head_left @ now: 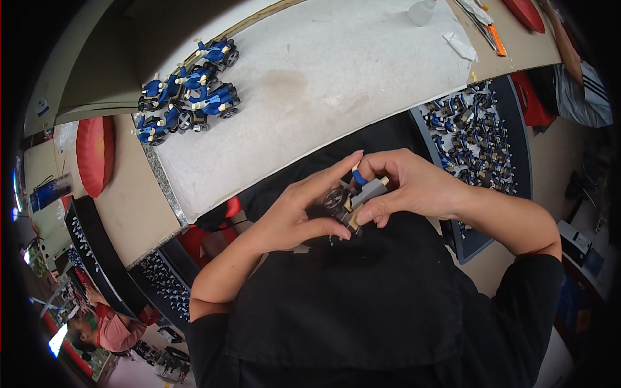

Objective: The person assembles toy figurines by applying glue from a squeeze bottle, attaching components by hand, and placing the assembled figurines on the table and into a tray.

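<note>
Both hands hold one small toy wheelchair figure in front of my chest. It has a dark spoked wheel, a grey block-like part, tan parts and a blue arm with a pale hand. My left hand grips the wheel side, its thumb under the toy and its fingers stretched along the top. My right hand pinches the grey part between thumb and curled fingers. The toy is tilted, and my fingers hide parts of it. Beyond my left hand, several finished-looking blue wheelchair figures stand grouped on the white-covered table.
On my right, a dark tray holds many similar blue figures. More trays of small parts are at the lower left, near a person in pink. A clear bottle and an orange cutter lie at the far right.
</note>
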Tool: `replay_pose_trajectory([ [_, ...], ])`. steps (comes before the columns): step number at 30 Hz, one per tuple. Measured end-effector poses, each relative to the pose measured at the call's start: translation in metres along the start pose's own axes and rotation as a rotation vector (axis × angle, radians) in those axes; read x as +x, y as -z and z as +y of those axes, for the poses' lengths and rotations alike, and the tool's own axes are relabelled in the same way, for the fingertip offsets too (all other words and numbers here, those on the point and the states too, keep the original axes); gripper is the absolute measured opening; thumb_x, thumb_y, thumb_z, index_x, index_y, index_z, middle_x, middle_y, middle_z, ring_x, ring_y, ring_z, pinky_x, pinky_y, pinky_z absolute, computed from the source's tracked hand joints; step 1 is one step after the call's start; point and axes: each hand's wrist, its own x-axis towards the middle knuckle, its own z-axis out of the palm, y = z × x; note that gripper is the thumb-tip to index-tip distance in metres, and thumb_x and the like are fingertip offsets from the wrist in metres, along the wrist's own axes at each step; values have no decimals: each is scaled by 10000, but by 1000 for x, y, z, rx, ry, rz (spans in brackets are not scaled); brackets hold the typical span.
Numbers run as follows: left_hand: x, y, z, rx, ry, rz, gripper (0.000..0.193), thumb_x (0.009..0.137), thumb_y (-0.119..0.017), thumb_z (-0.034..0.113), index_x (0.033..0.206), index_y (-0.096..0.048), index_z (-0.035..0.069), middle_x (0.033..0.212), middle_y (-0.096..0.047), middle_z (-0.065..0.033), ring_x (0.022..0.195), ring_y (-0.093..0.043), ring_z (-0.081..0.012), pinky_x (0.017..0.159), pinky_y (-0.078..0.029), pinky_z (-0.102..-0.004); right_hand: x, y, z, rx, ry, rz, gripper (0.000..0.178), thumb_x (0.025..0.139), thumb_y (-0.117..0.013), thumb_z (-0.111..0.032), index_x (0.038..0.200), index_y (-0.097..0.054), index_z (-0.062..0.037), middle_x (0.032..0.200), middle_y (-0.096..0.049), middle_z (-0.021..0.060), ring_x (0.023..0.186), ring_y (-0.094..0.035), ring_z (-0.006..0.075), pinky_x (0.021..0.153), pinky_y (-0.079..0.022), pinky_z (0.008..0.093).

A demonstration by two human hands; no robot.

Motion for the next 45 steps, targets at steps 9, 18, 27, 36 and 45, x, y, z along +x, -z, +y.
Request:
replay_pose_trajectory([
  [9,-13,-10,-16,20,18,-81,922,673,-733,219,1382,-175,26,1143,-437,-98,972,-471,-183,852,-358,-288,-7,-11,12,-23,-82,3,286,711,-734,-108,739,-455,-53,733,-563,34,620,-571,80,511,-473,200],
  [18,-12,-22,-29,-234,247,-40,961,715,-701,374,1395,-118,27,1020,-444,-35,912,-435,-117,826,-330,-236,-1,-8,33,162,-210,9,292,702,-736,-231,816,-575,-15,736,-574,52,606,-552,101,534,-469,222],
  [27,-4,-22,-41,-249,155,11,946,733,-642,501,1387,-146,31,1284,-384,-101,1174,-387,-173,962,-305,-292,5,-2,33,191,-248,30,324,703,-728,-250,840,-584,6,759,-577,76,602,-561,120,513,-481,232],
  [36,5,-11,-33,-141,146,-114,788,769,-649,195,1382,-182,35,1343,-330,-127,1215,-351,-200,997,-276,-320,3,4,41,81,-137,60,262,735,-701,-138,905,-566,8,742,-590,61,537,-555,87,493,-487,201],
  [45,45,-5,6,515,-56,-255,927,521,-798,233,1306,-360,3,997,-564,-132,870,-565,-233,790,-436,-325,-17,12,73,7,437,180,312,684,-747,-145,800,-499,6,760,-557,48,638,-578,106,481,-469,217],
])
